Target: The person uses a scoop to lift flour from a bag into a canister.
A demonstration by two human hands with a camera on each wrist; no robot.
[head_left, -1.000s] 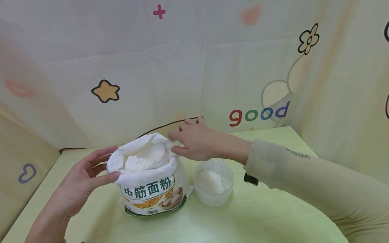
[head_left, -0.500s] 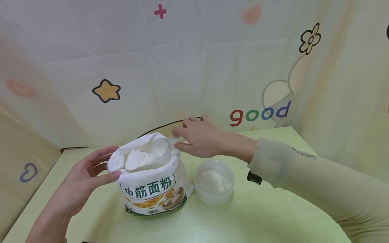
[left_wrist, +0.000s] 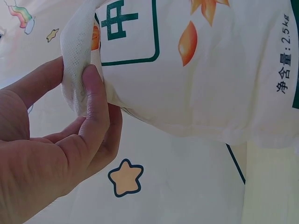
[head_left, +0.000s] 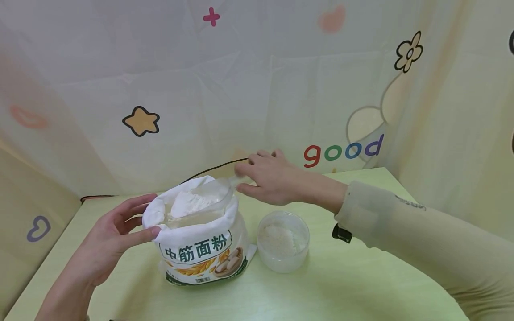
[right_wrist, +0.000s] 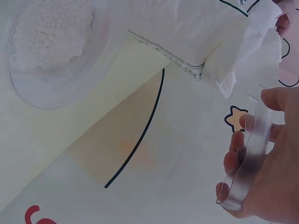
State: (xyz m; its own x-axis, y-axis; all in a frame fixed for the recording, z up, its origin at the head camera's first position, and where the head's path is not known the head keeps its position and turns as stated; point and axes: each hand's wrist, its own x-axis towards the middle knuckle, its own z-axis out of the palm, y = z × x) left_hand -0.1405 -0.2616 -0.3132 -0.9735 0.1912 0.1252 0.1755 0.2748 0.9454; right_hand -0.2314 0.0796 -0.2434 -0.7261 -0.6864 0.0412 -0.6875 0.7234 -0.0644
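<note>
A white flour bag (head_left: 196, 249) with green lettering stands on the table, its rim rolled outward. At its left side my left hand (head_left: 106, 238) pinches that rolled rim (left_wrist: 77, 65), seen close in the left wrist view. My right hand (head_left: 277, 178) holds a clear plastic scoop by its handle (right_wrist: 258, 140), fingers curled round it. The scoop (head_left: 225, 191) slants over the bag's mouth with a heap of flour (head_left: 190, 203) in it. Right of the bag stands a clear round tub (head_left: 283, 263) partly filled with flour.
The pale green table (head_left: 341, 276) ends at a printed curtain (head_left: 257, 102) behind the bag and tub. Curtain also hangs on both sides. A small dark object (head_left: 116, 319) shows at the bottom edge of the head view.
My right hand has moved right and slightly up, lifting the flour-laden scoop from inside the bag to its rim. The left hand, bag and tub stay in place.
</note>
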